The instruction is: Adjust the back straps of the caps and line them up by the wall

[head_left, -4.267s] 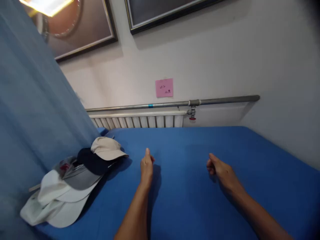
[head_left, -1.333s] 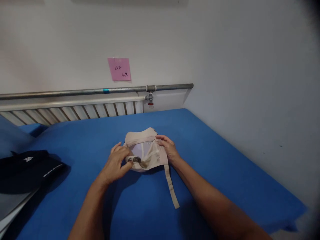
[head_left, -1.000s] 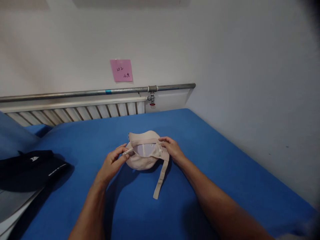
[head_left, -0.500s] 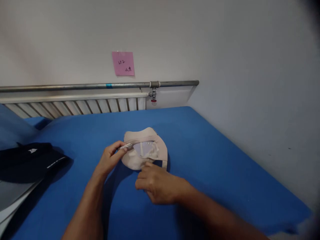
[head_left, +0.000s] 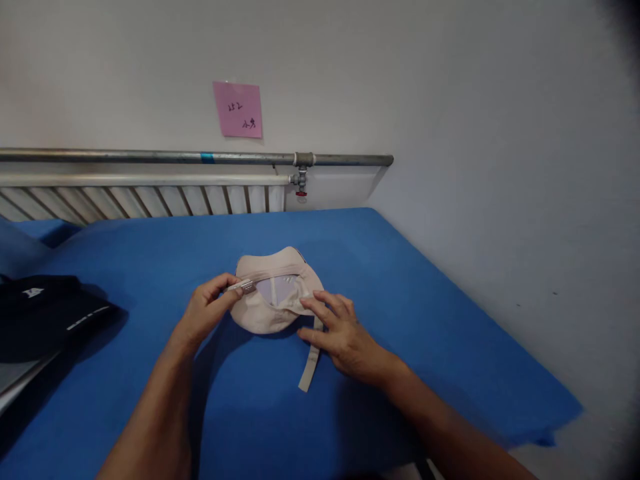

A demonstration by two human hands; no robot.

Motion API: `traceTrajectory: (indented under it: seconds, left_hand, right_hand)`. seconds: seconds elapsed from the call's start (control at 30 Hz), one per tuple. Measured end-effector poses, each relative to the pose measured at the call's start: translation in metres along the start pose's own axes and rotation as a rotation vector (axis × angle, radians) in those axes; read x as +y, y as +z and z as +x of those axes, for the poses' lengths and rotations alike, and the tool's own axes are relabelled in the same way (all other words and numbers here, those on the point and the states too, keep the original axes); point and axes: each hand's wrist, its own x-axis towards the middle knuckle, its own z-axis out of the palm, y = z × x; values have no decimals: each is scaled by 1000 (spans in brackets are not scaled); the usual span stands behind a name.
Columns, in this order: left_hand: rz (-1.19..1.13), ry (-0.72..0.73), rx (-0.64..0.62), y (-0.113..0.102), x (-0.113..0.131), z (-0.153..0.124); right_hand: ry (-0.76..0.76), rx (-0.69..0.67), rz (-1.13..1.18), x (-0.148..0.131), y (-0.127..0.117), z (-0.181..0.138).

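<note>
Two bare hands work at a pale cap (head_left: 263, 321) lying on the blue cover (head_left: 260, 433), near the middle, between both forearms. From where I stand, its hollow side faces up and its brim (head_left: 273, 261) points away from the person, toward the wall (head_left: 450, 100). The left hand (head_left: 204, 310) grips the cap's left edge, thumb against fingers, and a small shiny piece (head_left: 247, 285) shows just past the fingertips; whether that is a buckle or a label, I can't tell. The right hand (head_left: 346, 339) is loosely spread, its fingertips touching the cap's right edge, with the thumb apart from them. Out from under it runs a strap (head_left: 310, 370), its free end toward the person. Off to the left, well apart from the pale cap, sits a dark cap (head_left: 47, 313) with a white mark on the front, something grey and white beneath it. Behind, a pink note (head_left: 238, 111) hangs above a pipe (head_left: 135, 157) and a radiator (head_left: 175, 200).
</note>
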Motion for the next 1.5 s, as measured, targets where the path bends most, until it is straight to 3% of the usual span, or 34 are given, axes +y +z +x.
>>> traceTrajectory:
  seconds: [0.17, 0.3, 0.47, 0.63, 0.77, 0.87, 1.07, 1.5]
  left_hand:
    - [-6, 1, 11, -2, -8, 1]
    - [-6, 29, -49, -2, -9, 0]
    - [-6, 59, -127, -1, -2, -1]
    - [-134, 26, -164, -5, -4, -1]
    - [-296, -44, -199, -5, -8, -1]
    - [-377, -89, -218, -5, -13, 0]
    - [-459, -164, -210, -4, -18, 2]
    - [-617, -313, -195, 6, -11, 5]
  right_hand:
    - [-30, 152, 68, -2, -5, -2]
    - [-29, 237, 387, -13, -17, 15]
    - [331, 171, 841, -22, -29, 64]
    - [468, 100, 1136, -17, -17, 96]
    - [556, 10, 1278, -16, 3, 92]
    - [633, 26, 1350, -15, 12, 84]
    - [764, 89, 1575, -9, 14, 82]
    - [835, 2, 1737, -8, 16, 83]
